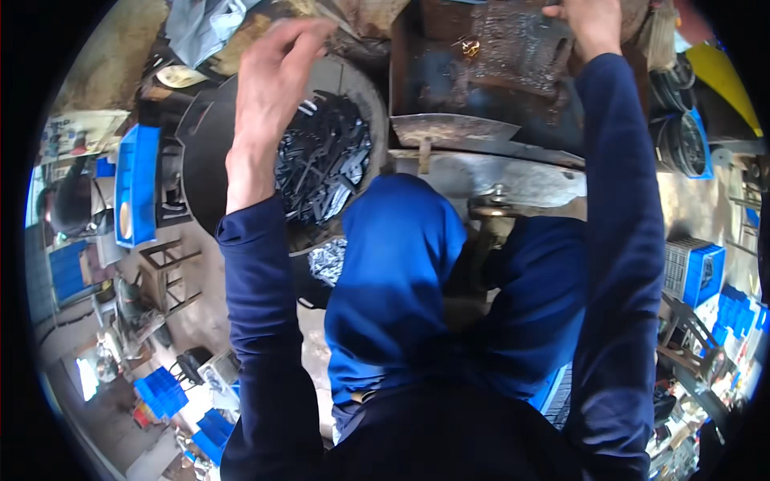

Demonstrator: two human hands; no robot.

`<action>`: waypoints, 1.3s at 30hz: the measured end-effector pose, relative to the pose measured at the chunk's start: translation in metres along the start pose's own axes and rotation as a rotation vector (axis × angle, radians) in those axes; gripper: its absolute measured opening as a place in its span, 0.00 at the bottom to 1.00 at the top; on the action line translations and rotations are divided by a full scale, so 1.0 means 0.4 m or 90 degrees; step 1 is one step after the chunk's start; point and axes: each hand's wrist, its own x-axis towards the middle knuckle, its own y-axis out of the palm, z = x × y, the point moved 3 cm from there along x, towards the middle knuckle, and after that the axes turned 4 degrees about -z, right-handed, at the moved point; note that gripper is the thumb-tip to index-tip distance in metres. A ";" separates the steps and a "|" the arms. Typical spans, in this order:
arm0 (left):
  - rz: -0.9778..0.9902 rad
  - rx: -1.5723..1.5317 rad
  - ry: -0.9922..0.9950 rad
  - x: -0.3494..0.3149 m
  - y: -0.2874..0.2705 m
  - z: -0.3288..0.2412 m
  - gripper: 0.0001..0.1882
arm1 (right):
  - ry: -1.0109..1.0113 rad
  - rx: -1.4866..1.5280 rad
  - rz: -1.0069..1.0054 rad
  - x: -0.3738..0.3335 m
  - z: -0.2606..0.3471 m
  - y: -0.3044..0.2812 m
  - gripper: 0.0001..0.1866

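Observation:
My left hand (273, 80) hangs over the near-left rim of a round bin, its fingers bent to the right and drawn together, slightly blurred. Whatever they may pinch does not show. Dark, thin metal strips (325, 164) fill the bin below it, with shinier ones among them. At the top edge my right hand (592, 22) reaches to the right side of an oily brown metal tray (437, 88) of a machine. One fingertip points left there; the frame cuts off the other fingers, so their grip is hidden.
A smaller container of shiny metal pieces (327, 261) stands below the bin, beside my knee. A blue crate (138, 186) is at the left. Round metal coils (682, 140) stand at the right, above a grey-and-blue crate (696, 271). A wooden stool (168, 272) sits at the left.

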 end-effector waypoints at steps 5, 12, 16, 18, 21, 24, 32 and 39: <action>0.099 0.207 -0.200 -0.155 -0.155 0.246 0.13 | 0.011 0.073 0.036 -0.001 -0.026 0.021 0.06; 0.197 0.354 -0.179 -0.355 -0.147 0.536 0.12 | 0.051 0.048 0.021 -0.021 0.007 0.018 0.06; 0.182 0.452 -0.093 -0.402 -0.068 0.530 0.14 | 0.065 0.054 0.023 -0.016 -0.002 0.020 0.06; 0.176 0.426 -0.190 -0.406 -0.047 0.535 0.14 | 0.061 0.057 0.024 -0.012 -0.004 0.022 0.06; 0.151 0.377 -0.229 -0.404 -0.041 0.532 0.13 | 0.057 0.059 0.024 -0.007 -0.010 0.023 0.06; 0.106 0.310 -0.209 -0.407 -0.057 0.559 0.12 | 0.055 0.059 0.027 -0.002 -0.014 0.020 0.06; -0.066 0.382 -0.328 -0.433 -0.111 0.642 0.16 | 0.040 0.067 0.029 -0.001 -0.018 0.019 0.07; 0.009 0.384 -0.477 -0.409 -0.102 0.628 0.20 | 0.040 0.055 0.031 -0.003 -0.013 0.024 0.07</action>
